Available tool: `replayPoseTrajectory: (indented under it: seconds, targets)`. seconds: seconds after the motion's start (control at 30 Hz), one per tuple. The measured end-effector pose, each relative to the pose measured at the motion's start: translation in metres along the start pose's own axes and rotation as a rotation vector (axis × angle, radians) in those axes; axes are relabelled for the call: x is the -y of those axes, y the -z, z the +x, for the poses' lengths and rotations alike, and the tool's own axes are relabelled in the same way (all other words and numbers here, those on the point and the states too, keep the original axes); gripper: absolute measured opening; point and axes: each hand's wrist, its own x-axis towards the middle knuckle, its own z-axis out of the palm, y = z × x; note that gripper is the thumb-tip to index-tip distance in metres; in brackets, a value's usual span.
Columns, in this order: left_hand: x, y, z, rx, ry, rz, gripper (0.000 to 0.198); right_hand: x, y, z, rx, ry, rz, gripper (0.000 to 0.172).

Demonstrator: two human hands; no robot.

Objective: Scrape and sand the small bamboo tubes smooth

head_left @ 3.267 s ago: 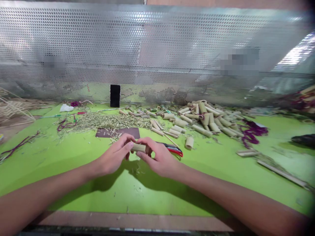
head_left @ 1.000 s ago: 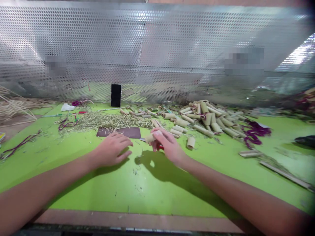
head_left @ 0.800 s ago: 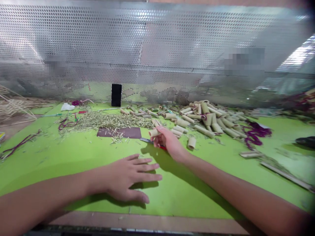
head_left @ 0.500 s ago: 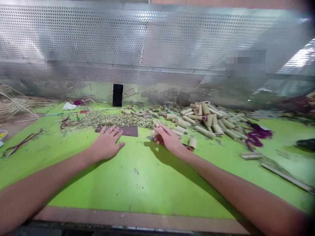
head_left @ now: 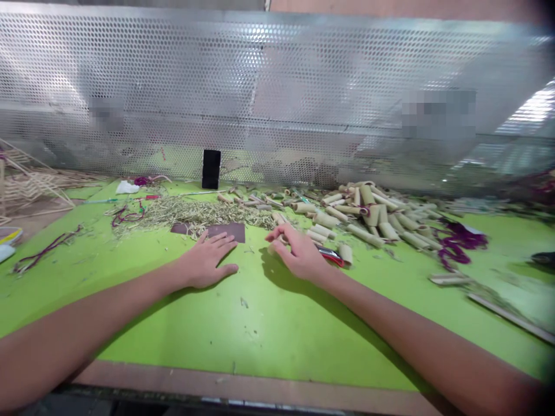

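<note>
Head view: your left hand (head_left: 207, 263) lay open, fingertips on the brown sheet (head_left: 236, 230). Your half-open right hand (head_left: 300, 255) touched a bamboo tube (head_left: 273, 249).

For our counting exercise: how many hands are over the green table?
2: left hand by the brown sheet; right hand beside the red-handled tool. None seem hidden.

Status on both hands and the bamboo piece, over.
Left hand open, flat on green table, fingertips at brown sheet. Right hand over bamboo piece, grip unclear. Red-handled tool beside right hand.
</note>
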Motion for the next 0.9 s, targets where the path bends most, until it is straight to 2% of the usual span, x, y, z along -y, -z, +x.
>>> replayPoseTrajectory:
  seconds: [0.07,0.17,0.23,0.3,0.37,0.47,0.53,0.6,0.7,0.83,0.9]
  targets:
    - [0.0,0.002,-0.001,-0.04,-0.042,0.006,0.057,0.007,-0.002,-0.005,0.086,0.184,-0.057,0.019]
    - [-0.005,0.006,-0.004,-0.126,-0.144,0.014,0.038,0.014,-0.007,-0.01,0.256,0.545,-0.169,0.027]
    - [-0.007,0.009,-0.006,-0.158,-0.2,0.015,0.03,0.015,-0.01,-0.01,0.324,0.651,-0.221,0.032]
    - [-0.008,0.011,-0.006,-0.165,-0.253,0.001,0.025,0.012,-0.011,-0.007,0.312,0.584,-0.292,0.037]
    - [-0.007,0.011,-0.007,-0.165,-0.269,-0.018,0.024,0.005,-0.009,-0.001,0.25,0.436,-0.373,0.038]
    - [-0.003,0.007,-0.007,-0.189,-0.175,-0.002,0.042,-0.006,-0.006,0.005,0.165,0.301,-0.437,0.037]
    - [-0.001,0.004,-0.005,-0.2,-0.104,0.029,0.057,-0.01,-0.004,0.007,0.14,0.296,-0.438,0.036]
    - [0.0,0.004,-0.004,-0.19,-0.079,0.068,0.057,-0.01,-0.005,0.007,0.126,0.315,-0.426,0.035]
    - [0.0,0.01,-0.002,-0.151,-0.118,0.148,0.052,-0.006,-0.008,0.005,0.126,0.369,-0.395,0.034]
    - [-0.003,0.018,-0.002,-0.122,-0.164,0.184,0.062,-0.003,-0.012,0.003,0.154,0.438,-0.366,0.033]
    - [-0.004,0.02,-0.003,-0.119,-0.168,0.192,0.06,-0.003,-0.014,0.003,0.162,0.458,-0.362,0.032]
